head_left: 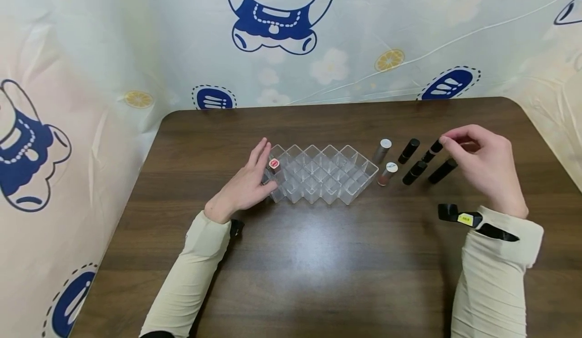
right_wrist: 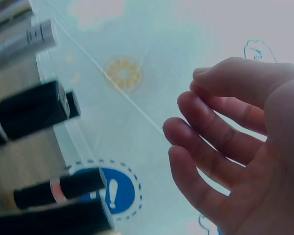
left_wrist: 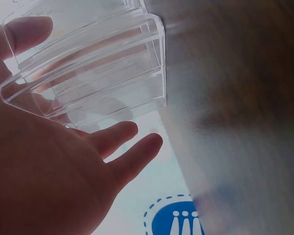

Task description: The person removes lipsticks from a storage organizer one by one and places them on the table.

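A clear lipstick organizer point(head_left: 318, 176) with zigzag walls stands on the table. One lipstick point(head_left: 274, 164) with a red-marked top is upright in a compartment at its left end. My left hand point(head_left: 245, 184) rests against that end, thumb and fingers spread and nearly straight; in the left wrist view, clear walls point(left_wrist: 108, 63) lie between them. Over the tubes at the right, my right hand point(head_left: 488, 163) has loosely curled fingers, thumb and index tips close together. In the right wrist view these fingers point(right_wrist: 186, 103) hold nothing and are apart from a black banded lipstick point(right_wrist: 81, 186).
Two silver-capped tubes point(head_left: 382, 151) stand right of the organizer. Several black tubes point(head_left: 415, 173) are grouped beyond them, close together. The brown wooden table point(head_left: 309, 257) has a patterned cloth point(head_left: 159, 40) behind and beside it.
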Available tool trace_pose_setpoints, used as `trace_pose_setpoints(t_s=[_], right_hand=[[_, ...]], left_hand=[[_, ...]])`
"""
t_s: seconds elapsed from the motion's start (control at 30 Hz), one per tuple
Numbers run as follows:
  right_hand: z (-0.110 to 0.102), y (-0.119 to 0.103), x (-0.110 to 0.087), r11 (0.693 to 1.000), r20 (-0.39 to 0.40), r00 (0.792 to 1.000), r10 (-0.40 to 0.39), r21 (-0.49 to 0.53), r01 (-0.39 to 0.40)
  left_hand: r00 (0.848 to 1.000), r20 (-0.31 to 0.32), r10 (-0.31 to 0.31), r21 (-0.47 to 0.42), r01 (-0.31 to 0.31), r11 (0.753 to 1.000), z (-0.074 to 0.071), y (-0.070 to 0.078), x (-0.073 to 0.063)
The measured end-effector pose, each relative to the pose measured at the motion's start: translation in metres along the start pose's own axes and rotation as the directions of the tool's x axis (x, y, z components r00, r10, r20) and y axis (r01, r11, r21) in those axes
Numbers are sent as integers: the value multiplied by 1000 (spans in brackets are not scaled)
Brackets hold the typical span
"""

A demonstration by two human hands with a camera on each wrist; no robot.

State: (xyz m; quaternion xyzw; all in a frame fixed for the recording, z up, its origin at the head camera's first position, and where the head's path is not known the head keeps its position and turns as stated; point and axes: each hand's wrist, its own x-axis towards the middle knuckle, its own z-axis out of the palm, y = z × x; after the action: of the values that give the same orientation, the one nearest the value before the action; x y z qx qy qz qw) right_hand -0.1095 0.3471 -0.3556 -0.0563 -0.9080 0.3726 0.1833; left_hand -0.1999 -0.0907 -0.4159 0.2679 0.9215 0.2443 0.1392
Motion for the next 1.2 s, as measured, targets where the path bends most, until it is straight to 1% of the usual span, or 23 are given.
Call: trace_pose_setpoints(t_s=[0.17,0.37,0.5,0.6,0.7,0.9,1.03,1.2], right_hand=[[7,-13,1,999,25,999,-37,29,36],[16,-23,3,996,49,996,-69,61,66],[25,-33,4,994,80,992,-93,61,89],[35,-43,5,990,106,986,-129,61,123],[47,-54,6,982,134,974,-182,69,174],[68,-70,8,956,197,937,-289,109,272],[81,-77,8,942,232,915,-331,131,308],[100,-88,6,925,278,884,-375,170,339]], left_hand=[[1000,-1,-3,-1,3,1000,1,0,1],[1000,0,-8,1,8,1000,0,0,1],[1000,2,-5,2,5,1000,0,1,0],[1000,-1,0,6,0,1000,0,0,0],[1000,-6,4,12,-4,1000,1,-1,1],[1000,-18,13,21,-12,1000,1,-1,1],[999,-29,23,25,-22,999,1,-1,1],[999,-32,19,30,-18,999,1,0,0]])
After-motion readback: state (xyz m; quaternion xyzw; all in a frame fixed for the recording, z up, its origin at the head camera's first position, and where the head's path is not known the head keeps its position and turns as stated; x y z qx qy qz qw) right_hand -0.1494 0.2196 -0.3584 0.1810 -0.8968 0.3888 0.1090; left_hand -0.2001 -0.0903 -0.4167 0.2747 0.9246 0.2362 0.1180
